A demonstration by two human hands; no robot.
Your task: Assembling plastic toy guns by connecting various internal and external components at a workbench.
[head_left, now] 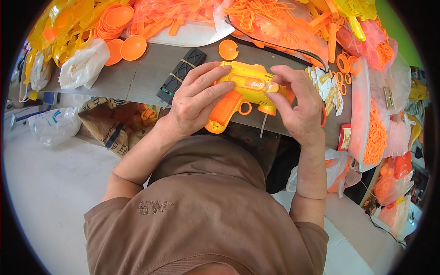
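A yellow and orange toy gun [251,82] lies on its side, its orange handle open and hollow and pointing toward me. My left hand [198,94] steadies its rear end, with the fingers stretched over the yellow body. On the front part, the bent fingers and thumb of my right hand [298,98] grip it. The right thumb tip touches the end of an orange label [256,84] with white lettering on the gun's side. An orange ring-shaped trigger [245,108] sits ahead of the handle. Left of the gun lies a black battery-like block [183,73] with rubber bands around it.
An orange notched disc [228,49] lies beyond the gun. Piles of orange and yellow plastic parts line the far edge. White and yellow pieces [326,87] and orange rings [343,73] lie at right, near a tub [363,123] of orange parts. A paper sack [103,123] stands below left.
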